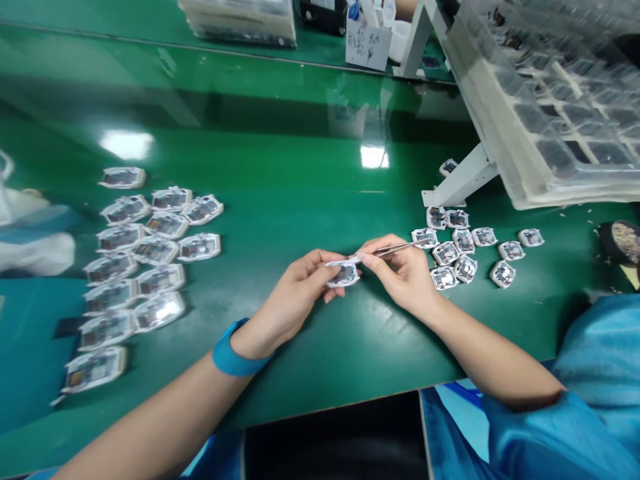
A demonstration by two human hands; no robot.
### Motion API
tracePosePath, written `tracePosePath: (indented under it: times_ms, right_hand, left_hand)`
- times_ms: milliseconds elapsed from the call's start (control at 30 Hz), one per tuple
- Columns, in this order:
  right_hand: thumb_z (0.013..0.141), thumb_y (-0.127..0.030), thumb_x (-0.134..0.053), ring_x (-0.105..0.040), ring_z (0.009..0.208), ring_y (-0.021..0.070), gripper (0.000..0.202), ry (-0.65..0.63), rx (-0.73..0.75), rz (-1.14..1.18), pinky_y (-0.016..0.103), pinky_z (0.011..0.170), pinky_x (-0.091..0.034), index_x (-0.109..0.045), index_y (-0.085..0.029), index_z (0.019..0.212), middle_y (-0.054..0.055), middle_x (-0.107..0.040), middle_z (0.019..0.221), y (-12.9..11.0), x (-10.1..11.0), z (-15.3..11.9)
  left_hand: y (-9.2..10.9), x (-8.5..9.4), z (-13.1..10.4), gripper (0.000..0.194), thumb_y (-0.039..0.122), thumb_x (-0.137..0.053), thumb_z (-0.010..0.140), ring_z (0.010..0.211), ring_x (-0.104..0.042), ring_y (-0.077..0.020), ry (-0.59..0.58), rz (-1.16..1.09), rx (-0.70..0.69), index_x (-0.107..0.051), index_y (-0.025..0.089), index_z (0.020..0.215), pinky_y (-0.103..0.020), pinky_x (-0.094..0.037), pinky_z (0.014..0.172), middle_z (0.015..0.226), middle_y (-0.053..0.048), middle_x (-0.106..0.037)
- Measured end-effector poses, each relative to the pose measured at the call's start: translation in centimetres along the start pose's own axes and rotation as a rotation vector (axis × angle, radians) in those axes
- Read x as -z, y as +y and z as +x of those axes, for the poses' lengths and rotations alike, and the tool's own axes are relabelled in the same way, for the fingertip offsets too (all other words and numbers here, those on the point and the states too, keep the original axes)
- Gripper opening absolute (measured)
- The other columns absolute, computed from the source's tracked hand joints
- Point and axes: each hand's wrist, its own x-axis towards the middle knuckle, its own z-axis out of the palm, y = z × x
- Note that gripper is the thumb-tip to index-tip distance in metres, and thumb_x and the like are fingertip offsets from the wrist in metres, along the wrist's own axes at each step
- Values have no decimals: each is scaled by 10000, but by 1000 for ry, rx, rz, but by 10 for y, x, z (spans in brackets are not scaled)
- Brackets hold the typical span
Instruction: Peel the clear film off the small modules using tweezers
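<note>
My left hand (309, 283), with a blue band at the wrist, grips a small white device housing (343, 274) between thumb and fingers. Dark electronic parts show inside the open housing. My right hand (400, 273) is closed around metal tweezers (397, 249), which slant across the fingers. Its thumb and forefinger meet at the upper right edge of the housing; what exactly they pinch there is too small to make out. Both hands are above the green table (320, 373).
Several similar housings (163, 225) lie in rows at the left, and more housings (465, 241) sit at the right. Clear compartment trays (565, 120) rest on a white metal stand (465, 175). A labelled box (367, 43) stands at the back. A dark bowl (623, 241) is at far right.
</note>
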Motion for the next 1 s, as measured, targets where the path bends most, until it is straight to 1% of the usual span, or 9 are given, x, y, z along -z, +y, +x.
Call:
tracePosePath:
  times_ms: [133, 300, 433, 567, 733, 800, 867, 933, 1000]
  right_hand:
    - [884, -283, -675, -725, 843, 178, 80, 3, 75, -54, 335, 787, -594, -691, -205, 871, 48, -746, 890, -4, 1, -1]
    - [889, -314, -677, -727, 812, 164, 107, 3, 66, 13, 331, 783, -608, -700, -211, 906, 42, -747, 915, -2, -1, -3]
    - [888, -303, -681, -727, 869, 179, 97, -3, 100, -13, 347, 809, -603, -712, -215, 917, 47, -757, 928, -1, -1, -3]
    - [888, -291, -682, -726, 851, 178, 82, 2, 130, -45, 341, 808, -588, -714, -216, 878, 37, -763, 891, -1, 2, 0]
    - [872, -426, -688, -707, 732, 151, 217, 33, -30, 48, 299, 702, -579, -677, -211, 899, 18, -739, 848, 2, 3, 5]
    - [862, -485, -681, -701, 766, 154, 280, 67, -80, 120, 307, 735, -578, -651, -211, 913, 18, -731, 857, 4, 4, 8]
    - [874, -502, -657, -687, 786, 152, 292, 134, -95, 150, 315, 769, -570, -619, -215, 913, 13, -716, 852, 6, 4, 10]
    - [910, -463, -616, -658, 749, 142, 244, 204, -82, 60, 305, 743, -553, -590, -220, 909, 2, -688, 824, 7, 6, 10]
    - [940, -393, -578, -633, 734, 143, 180, 206, -33, -128, 301, 717, -530, -579, -218, 899, 9, -669, 835, 6, 7, 10]
  left_hand:
    - [1, 0, -1, 158, 275, -687, 796, 534, -489, -93, 15, -7, 0, -642, 138, 861, -220, -356, 506, 660, -1, -622]
    - [1, -1, -1, 125, 264, -677, 789, 551, -486, -94, 40, -23, -23, -625, 155, 821, -212, -345, 501, 663, 5, -611]
    - [1, 0, -2, 141, 275, -666, 802, 545, -475, -93, 14, -7, -22, -626, 153, 861, -220, -339, 512, 662, 12, -604]
    - [2, 1, -4, 203, 253, -692, 783, 589, -503, -102, -35, 22, -24, -624, 146, 943, -228, -367, 553, 697, 13, -624]
    - [2, 1, -4, 355, 187, -785, 710, 822, -616, -131, -98, 57, -67, -602, 166, 1014, -257, -466, 780, 931, -17, -693]
    - [1, 1, -2, 376, 191, -798, 703, 869, -635, -146, -96, 69, -71, -596, 170, 1020, -282, -476, 831, 978, -29, -705]
    - [0, 2, 0, 411, 199, -807, 698, 876, -650, -158, -83, 92, -74, -587, 173, 1045, -298, -483, 841, 975, -35, -717]
    - [0, 3, 2, 433, 205, -814, 692, 877, -661, -167, -60, 112, -83, -582, 173, 1056, -301, -491, 834, 968, -43, -728]
    - [1, 4, 3, 415, 215, -814, 694, 859, -665, -168, -31, 132, -97, -587, 170, 1039, -292, -496, 803, 948, -48, -733]
